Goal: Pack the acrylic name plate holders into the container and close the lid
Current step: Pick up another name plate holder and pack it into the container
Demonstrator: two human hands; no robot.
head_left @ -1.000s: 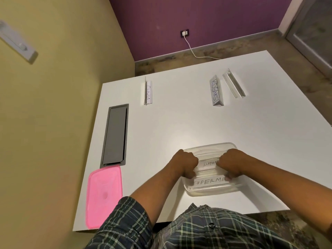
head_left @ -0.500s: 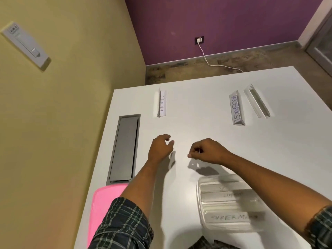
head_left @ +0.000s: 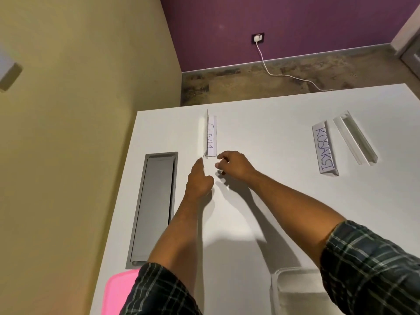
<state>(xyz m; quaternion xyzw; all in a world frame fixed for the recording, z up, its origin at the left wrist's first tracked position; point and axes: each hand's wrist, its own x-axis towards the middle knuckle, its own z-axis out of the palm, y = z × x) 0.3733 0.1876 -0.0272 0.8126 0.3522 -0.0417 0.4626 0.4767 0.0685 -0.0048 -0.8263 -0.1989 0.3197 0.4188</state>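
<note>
Three acrylic name plate holders lie on the white table [head_left: 261, 137]. One with a handwritten paper insert [head_left: 211, 136] is at the far left. Another reading KOSAKSI [head_left: 324, 150] and an empty clear one [head_left: 354, 137] lie at the far right. My left hand [head_left: 198, 180] and my right hand [head_left: 234, 164] are stretched out just below the near end of the left holder, fingers apart, holding nothing. The clear container [head_left: 293, 289] sits at the bottom edge, mostly hidden by my right sleeve. The pink lid [head_left: 116, 292] lies at the bottom left.
A grey cable hatch [head_left: 154, 208] is set into the table's left side. A yellow wall runs close along the left edge. Beyond the far edge is floor with a white cable [head_left: 284, 75] plugged into a purple wall.
Both hands left the container and reached forward to the far left holder. The view tilted up, so the container slid to the bottom edge.
</note>
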